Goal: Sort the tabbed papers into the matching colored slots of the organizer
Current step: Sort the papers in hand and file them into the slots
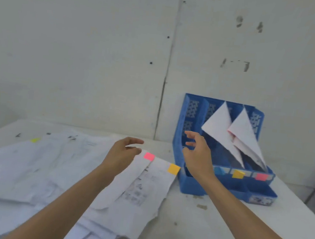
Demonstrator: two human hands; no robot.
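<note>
A blue organizer (186, 182) stands against the wall at the right, its slots labelled with blue, orange (237, 174) and pink (261, 176) tabs. Folded white papers (220, 131) lean in the orange and pink slots. A loose pile of white sheets (46, 175) covers the table's left; on it lie a paper with a pink tab (149, 156), one with an orange tab (173, 169) and one with a yellow tab (35, 140). My left hand (122, 152) hovers over the pink-tabbed paper, fingers loosely curled, holding nothing. My right hand (198, 154) is in front of the organizer's left slots, fingers spread and empty.
A white wall rises right behind the table and organizer. The grey tabletop (199, 223) shows stains in front of the organizer. The table's right edge runs diagonally at far right, with a darker floor beyond it.
</note>
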